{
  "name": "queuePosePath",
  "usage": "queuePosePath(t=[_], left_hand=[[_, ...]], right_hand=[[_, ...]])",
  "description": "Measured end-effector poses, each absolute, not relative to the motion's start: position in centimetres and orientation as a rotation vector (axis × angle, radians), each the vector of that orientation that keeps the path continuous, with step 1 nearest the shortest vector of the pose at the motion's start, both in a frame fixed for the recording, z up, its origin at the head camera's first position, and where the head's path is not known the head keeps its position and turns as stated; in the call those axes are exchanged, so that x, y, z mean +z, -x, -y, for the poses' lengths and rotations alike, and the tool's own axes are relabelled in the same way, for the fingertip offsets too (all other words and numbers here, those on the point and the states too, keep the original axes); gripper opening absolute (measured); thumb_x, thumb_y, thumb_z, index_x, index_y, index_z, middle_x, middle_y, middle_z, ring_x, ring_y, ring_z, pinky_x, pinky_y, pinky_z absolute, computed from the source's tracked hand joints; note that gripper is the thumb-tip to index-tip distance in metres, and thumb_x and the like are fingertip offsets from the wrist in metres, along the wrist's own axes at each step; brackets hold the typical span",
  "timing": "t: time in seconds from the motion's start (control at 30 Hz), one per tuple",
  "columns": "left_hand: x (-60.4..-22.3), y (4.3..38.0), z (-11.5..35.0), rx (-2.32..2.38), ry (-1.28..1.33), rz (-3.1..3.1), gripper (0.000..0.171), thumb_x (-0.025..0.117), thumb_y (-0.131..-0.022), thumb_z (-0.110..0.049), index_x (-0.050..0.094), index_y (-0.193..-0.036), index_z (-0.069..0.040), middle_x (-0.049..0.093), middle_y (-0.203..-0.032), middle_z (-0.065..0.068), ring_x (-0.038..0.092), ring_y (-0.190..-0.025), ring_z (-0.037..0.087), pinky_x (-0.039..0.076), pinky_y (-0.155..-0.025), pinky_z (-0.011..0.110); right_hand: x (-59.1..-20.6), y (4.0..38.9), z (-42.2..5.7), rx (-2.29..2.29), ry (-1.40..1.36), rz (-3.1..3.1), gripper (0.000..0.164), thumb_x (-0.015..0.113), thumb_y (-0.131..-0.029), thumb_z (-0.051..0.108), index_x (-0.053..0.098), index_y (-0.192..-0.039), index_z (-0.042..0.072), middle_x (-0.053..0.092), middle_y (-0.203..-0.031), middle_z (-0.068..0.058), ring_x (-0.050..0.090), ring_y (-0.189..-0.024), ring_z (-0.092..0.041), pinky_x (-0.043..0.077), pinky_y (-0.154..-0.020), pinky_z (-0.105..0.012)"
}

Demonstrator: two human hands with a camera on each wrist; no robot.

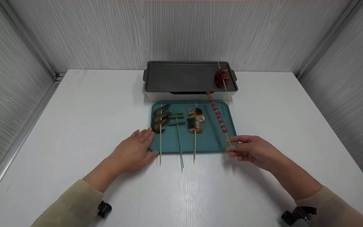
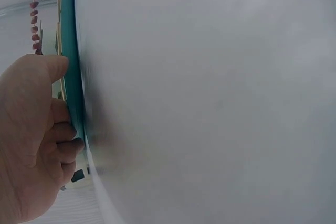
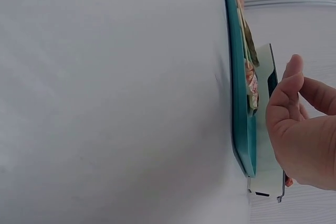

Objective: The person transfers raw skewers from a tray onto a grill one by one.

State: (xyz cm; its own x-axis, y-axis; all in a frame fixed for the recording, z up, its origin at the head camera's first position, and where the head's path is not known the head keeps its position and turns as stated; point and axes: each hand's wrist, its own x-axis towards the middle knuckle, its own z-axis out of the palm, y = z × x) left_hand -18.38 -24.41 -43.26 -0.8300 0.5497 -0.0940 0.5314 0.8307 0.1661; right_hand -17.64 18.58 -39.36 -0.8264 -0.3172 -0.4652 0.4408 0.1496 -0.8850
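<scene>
My right hand (image 1: pixel 252 151) pinches the bare lower end of a skewer of small red pieces (image 1: pixel 218 117), raised at a slant over the right side of the teal tray (image 1: pixel 211 142). In the right wrist view the thumb and fingers (image 3: pixel 294 87) come together, and the skewer is hidden. My left hand (image 1: pixel 134 151) rests at the tray's front left corner, fingers extended against its rim. On the tray lie a shrimp skewer (image 1: pixel 160 118), a skewer with green stalk pieces (image 1: pixel 176 119) and a skewer of fish chunks (image 1: pixel 195 123), their sticks overhanging the front edge.
Behind the tray stands a dark flat grill plate (image 1: pixel 181 75) on a pale base. A skewer with a dark red-brown piece (image 1: pixel 221 78) lies on its right end, stick hanging over the front. White grained panels (image 1: pixel 181 31) enclose the white table (image 1: pixel 106 104).
</scene>
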Motion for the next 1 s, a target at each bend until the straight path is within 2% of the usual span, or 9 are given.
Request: queuePosePath(t=[0.27, 0.57, 1.0], left_hand=[[-43.3, 18.4, 24.5, 0.193, -0.855, -2.871, 0.075, 0.044, -0.113, -0.046, 0.035, -0.159, 0.012, 0.031, -0.167, 0.028, 0.029, -0.157, 0.040, 0.022, -0.129, 0.054], [-43.4, 18.2, 24.6, 0.222, -0.857, -2.878, 0.074, 0.047, -0.112, -0.045, 0.037, -0.158, 0.013, 0.033, -0.166, 0.029, 0.030, -0.157, 0.040, 0.021, -0.129, 0.054], [-43.3, 18.2, 24.5, 0.210, -0.849, -2.878, 0.075, 0.044, -0.113, -0.046, 0.036, -0.159, 0.012, 0.032, -0.167, 0.028, 0.030, -0.157, 0.039, 0.022, -0.129, 0.053]], right_hand=[[-38.2, 18.4, -18.3, -1.772, -0.089, -1.889, 0.048, 0.072, -0.103, 0.014, 0.059, -0.145, -0.005, 0.077, -0.118, -0.017, 0.075, -0.096, -0.018, 0.059, -0.082, -0.025], [-36.4, 20.1, -17.7, -1.835, -0.025, -1.902, 0.034, 0.073, -0.102, 0.014, 0.070, -0.134, 0.004, 0.079, -0.113, -0.011, 0.075, -0.096, -0.015, 0.058, -0.082, -0.025], [-34.7, 23.1, -16.0, -1.915, -0.049, -1.924, 0.040, 0.071, -0.104, 0.015, 0.064, -0.141, 0.002, 0.078, -0.115, -0.009, 0.075, -0.099, -0.015, 0.058, -0.081, -0.024]])
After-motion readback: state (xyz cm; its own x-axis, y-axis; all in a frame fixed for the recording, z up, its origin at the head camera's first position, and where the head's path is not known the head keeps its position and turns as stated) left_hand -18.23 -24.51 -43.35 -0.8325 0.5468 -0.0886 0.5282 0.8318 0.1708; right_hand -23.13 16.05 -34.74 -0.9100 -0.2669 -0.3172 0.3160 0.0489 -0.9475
